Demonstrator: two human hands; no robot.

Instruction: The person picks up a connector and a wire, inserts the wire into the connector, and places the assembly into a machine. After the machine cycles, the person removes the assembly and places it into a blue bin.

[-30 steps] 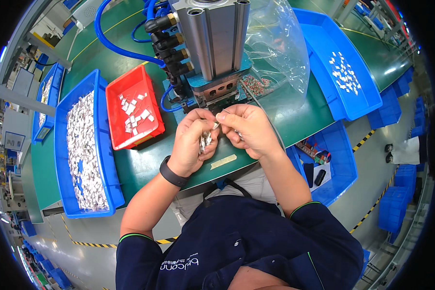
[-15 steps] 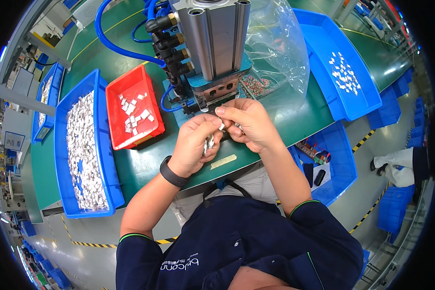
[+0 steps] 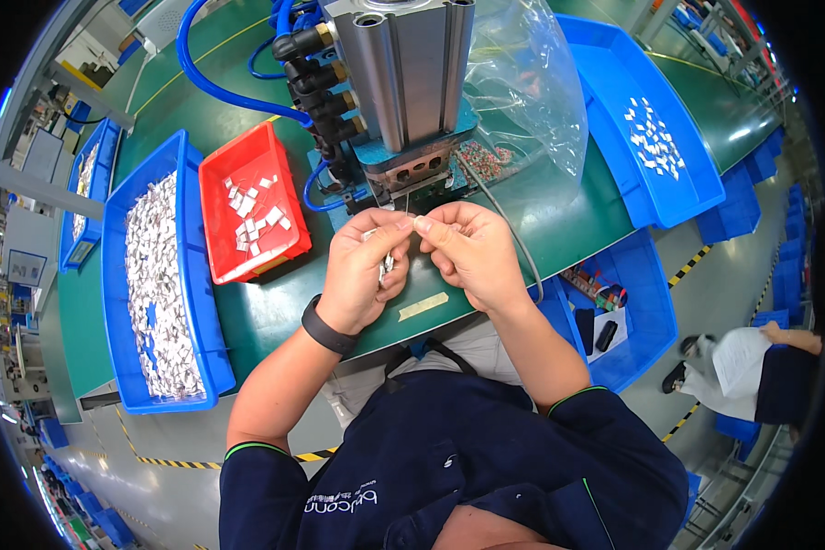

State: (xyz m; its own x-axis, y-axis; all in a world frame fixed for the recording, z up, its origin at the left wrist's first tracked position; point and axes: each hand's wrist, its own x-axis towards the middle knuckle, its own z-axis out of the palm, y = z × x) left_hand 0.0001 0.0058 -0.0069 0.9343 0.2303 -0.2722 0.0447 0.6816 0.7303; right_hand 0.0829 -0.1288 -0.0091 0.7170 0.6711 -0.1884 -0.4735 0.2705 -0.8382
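My left hand (image 3: 362,270) is closed around several small white parts (image 3: 386,267), which show between the palm and the curled fingers. My right hand (image 3: 472,257) meets it thumb to thumb, its fingertips pinched together. What the right fingertips grip is too small to make out. A thin wire-like strand (image 3: 407,203) rises from between both hands toward a metal press (image 3: 403,92) just beyond them. The press has a silver cylinder body on a teal base, and the hands are just in front of its lower jaws.
Left of the press stand a red bin (image 3: 295,240) with a few white parts and a long blue bin (image 3: 213,321) full of them. A blue tray (image 3: 614,82) lies at the right, beside a clear plastic bag (image 3: 532,92). Blue air hoses (image 3: 192,64) loop behind. A person (image 3: 784,376) holds papers at far right.
My hands have drawn level, their fingertips meeting in front of the press. A grey cable now shows beside my right hand. At the far right, the other person has come further into view with papers.
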